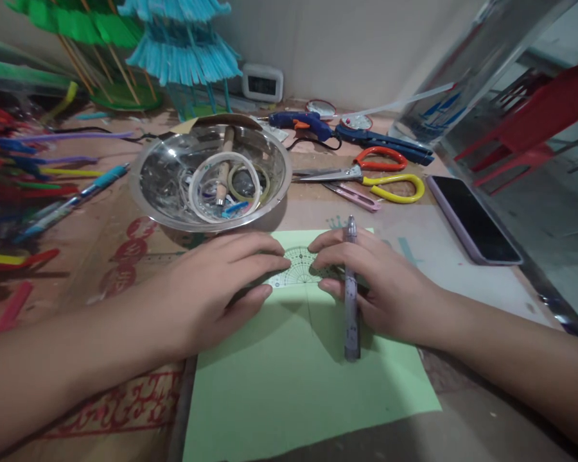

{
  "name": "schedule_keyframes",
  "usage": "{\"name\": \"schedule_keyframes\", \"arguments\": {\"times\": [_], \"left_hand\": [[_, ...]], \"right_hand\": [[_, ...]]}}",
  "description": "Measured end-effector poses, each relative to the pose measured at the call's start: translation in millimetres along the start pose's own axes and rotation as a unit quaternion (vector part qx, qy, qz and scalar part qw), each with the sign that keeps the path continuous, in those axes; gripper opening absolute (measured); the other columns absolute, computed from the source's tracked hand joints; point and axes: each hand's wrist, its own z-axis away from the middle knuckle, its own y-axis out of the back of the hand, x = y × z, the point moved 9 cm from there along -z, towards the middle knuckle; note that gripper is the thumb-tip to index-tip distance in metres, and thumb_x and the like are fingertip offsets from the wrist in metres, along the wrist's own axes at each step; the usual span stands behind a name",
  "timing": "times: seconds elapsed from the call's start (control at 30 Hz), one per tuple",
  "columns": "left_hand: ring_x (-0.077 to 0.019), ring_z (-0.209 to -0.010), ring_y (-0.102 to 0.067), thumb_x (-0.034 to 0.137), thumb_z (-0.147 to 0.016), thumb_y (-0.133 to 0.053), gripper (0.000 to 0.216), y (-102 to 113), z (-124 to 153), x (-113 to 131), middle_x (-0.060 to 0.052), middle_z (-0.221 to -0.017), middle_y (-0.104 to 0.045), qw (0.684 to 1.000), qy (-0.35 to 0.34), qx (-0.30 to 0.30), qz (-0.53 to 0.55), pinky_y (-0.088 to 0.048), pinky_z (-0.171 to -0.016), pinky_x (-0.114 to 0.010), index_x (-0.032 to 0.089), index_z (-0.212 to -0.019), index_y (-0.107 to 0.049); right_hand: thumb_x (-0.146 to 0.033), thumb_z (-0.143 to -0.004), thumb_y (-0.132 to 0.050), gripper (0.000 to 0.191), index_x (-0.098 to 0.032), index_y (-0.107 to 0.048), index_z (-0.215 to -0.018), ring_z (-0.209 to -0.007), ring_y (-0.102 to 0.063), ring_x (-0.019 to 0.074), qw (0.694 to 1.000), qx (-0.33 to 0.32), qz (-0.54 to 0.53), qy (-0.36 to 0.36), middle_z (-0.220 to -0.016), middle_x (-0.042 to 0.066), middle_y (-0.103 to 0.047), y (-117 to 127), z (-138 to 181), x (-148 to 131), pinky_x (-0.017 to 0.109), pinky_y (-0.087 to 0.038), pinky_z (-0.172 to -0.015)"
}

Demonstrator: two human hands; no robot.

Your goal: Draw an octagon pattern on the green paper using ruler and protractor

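A sheet of light green paper (289, 378) lies in front of me, with a faint line drawn down from its upper part. On the paper's upper part is a clear protractor ruler (302, 266), its half-circle scale showing between my hands. My left hand (231, 282) has its fingers and thumb around the left part of the ruler. My right hand (380, 276) touches the right part with its fingertips. A greyish purple pen (351, 308) is tucked between the right hand's fingers, lying across them. Both palms hide much of the ruler's ends.
Behind the paper stands a metal bowl (147, 199) with rings and scraps. Scissors (337, 174), a glue gun (303, 122) and a phone (474, 221) lie to the right. Colourful pipe cleaners (14, 160) and a blue pen (77, 199) are at left. A red chair (549, 122) stands beyond.
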Motion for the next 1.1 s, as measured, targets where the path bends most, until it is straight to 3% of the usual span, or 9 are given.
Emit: {"name": "schedule_keyframes", "arguments": {"times": [1.1], "left_hand": [[-0.0227, -0.127, -0.073, 0.022, -0.115, -0.048, 0.028, -0.6, -0.9, 0.1, -0.009, -0.136, -0.075, 1.0, -0.005, 0.0, -0.012, -0.059, -0.11, -0.036, 0.019, -0.134, -0.07]], "right_hand": [[-0.016, -0.107, -0.057, 0.014, -0.019, -0.066, -0.117, -0.112, -0.07, 0.0291, 1.0, -0.007, 0.002, -0.001, -0.125, 0.017, -0.075, 0.2, -0.9, -0.7, 0.043, -0.058, -0.094]]}}
